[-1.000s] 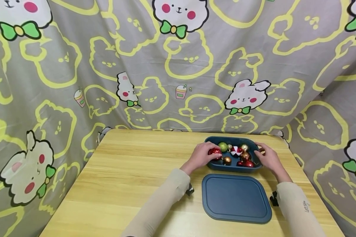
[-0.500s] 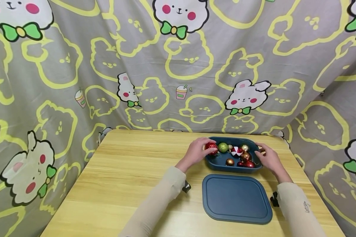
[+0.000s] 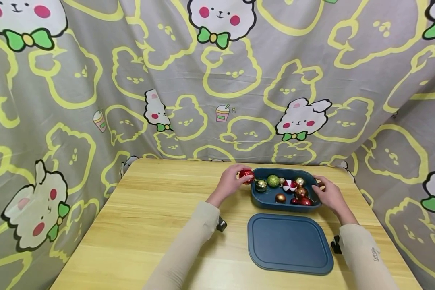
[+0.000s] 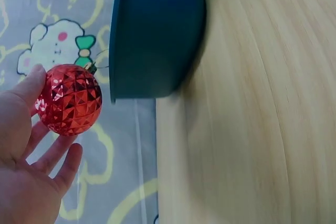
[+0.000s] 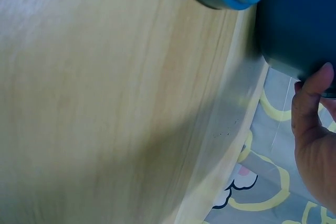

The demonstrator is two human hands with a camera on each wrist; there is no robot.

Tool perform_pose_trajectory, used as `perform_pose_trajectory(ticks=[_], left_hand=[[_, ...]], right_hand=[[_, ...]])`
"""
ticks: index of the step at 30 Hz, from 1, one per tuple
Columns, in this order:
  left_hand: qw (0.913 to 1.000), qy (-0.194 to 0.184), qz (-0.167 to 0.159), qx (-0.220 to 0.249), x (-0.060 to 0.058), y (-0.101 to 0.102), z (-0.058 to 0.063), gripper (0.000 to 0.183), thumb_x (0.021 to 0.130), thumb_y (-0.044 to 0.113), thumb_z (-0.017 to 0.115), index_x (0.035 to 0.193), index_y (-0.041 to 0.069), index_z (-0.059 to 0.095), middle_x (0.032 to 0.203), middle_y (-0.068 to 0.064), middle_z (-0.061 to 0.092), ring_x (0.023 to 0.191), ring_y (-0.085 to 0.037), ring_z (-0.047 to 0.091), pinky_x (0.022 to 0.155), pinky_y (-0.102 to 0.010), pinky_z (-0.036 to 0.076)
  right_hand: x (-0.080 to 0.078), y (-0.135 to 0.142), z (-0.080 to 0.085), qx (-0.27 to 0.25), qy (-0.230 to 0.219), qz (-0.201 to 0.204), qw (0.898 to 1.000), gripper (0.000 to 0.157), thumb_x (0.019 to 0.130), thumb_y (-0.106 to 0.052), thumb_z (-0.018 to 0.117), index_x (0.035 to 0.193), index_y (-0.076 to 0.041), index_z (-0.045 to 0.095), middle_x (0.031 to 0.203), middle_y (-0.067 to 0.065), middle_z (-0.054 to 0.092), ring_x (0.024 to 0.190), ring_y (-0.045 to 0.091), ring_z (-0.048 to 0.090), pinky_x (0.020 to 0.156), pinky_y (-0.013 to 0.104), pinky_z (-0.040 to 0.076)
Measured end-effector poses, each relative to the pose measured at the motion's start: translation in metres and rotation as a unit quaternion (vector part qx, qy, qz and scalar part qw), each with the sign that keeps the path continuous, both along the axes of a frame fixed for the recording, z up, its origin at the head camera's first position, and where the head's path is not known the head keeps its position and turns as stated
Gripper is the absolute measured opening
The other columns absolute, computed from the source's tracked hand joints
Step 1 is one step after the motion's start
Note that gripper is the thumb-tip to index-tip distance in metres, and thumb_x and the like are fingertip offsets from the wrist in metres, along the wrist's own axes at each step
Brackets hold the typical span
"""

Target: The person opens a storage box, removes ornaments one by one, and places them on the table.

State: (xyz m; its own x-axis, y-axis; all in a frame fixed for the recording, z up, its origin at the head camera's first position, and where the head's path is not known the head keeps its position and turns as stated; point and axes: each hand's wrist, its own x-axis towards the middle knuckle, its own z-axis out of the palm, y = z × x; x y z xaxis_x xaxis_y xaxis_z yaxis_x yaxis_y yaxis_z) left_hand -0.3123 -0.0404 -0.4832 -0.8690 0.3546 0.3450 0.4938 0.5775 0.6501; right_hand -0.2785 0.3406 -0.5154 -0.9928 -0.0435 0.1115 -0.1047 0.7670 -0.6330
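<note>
In the head view a red faceted Christmas bauble (image 3: pixel 246 176) is held by my left hand (image 3: pixel 229 183), just outside the left end of a dark blue storage box (image 3: pixel 264 198). The left wrist view shows thumb and fingers round the bauble (image 4: pixel 70 100), its gold cap facing the box wall (image 4: pixel 157 40). My right hand (image 3: pixel 329 196) grips the box's right end; its thumb (image 5: pixel 320 80) lies against the wall in the right wrist view. Several baubles lie inside, among them a green one (image 3: pixel 273 181), a gold one (image 3: pixel 261 185), a copper one (image 3: pixel 280 198) and a red-and-white one (image 3: pixel 289 185).
The box's flat blue lid (image 3: pixel 290 243) lies on the wooden table (image 3: pixel 159 225) in front of the box, between my forearms. A patterned grey curtain (image 3: pixel 210 80) hangs behind the table and along both sides.
My left hand has lifted the red bauble over the box's left rim and moved it leftward, uncovering a gold bauble. The copper bauble has shifted slightly right. My right hand keeps its place.
</note>
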Motion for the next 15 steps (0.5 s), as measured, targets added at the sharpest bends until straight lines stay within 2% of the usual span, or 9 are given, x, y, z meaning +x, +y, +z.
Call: perform_pose_trajectory(ticks=[5, 11, 15], left_hand=[[0.9999, -0.005, 0.009, 0.008, -0.003, -0.006, -0.005, 0.033, 0.098, 0.03, 0.073, 0.127, 0.015, 0.073, 0.126, -0.004, 0.071, 0.115, -0.022, 0.066, 0.098, -0.042, 0.057], [0.9991, -0.03, 0.023, 0.021, -0.004, -0.011, -0.01, 0.034, 0.098, 0.028, 0.074, 0.129, 0.013, 0.072, 0.129, -0.006, 0.07, 0.117, -0.023, 0.067, 0.097, -0.036, 0.058], [0.9984, -0.038, 0.028, 0.033, -0.005, -0.015, -0.011, 0.036, 0.098, 0.028, 0.073, 0.13, 0.009, 0.071, 0.13, -0.007, 0.07, 0.116, -0.025, 0.067, 0.097, -0.037, 0.058]], right_hand=[[0.001, 0.0, 0.0, -0.002, -0.004, 0.001, 1.0, 0.049, 0.109, -0.017, 0.052, 0.153, 0.003, 0.043, 0.124, 0.036, 0.057, 0.096, 0.041, 0.061, 0.064, 0.034, 0.05], [0.002, -0.001, 0.001, -0.002, -0.001, 0.002, 1.0, 0.049, 0.109, -0.016, 0.052, 0.153, 0.003, 0.043, 0.123, 0.037, 0.057, 0.096, 0.041, 0.06, 0.064, 0.034, 0.05], [0.001, -0.001, 0.001, -0.001, 0.004, 0.002, 1.0, 0.049, 0.108, -0.015, 0.052, 0.152, 0.004, 0.044, 0.123, 0.037, 0.058, 0.095, 0.041, 0.061, 0.064, 0.034, 0.05]])
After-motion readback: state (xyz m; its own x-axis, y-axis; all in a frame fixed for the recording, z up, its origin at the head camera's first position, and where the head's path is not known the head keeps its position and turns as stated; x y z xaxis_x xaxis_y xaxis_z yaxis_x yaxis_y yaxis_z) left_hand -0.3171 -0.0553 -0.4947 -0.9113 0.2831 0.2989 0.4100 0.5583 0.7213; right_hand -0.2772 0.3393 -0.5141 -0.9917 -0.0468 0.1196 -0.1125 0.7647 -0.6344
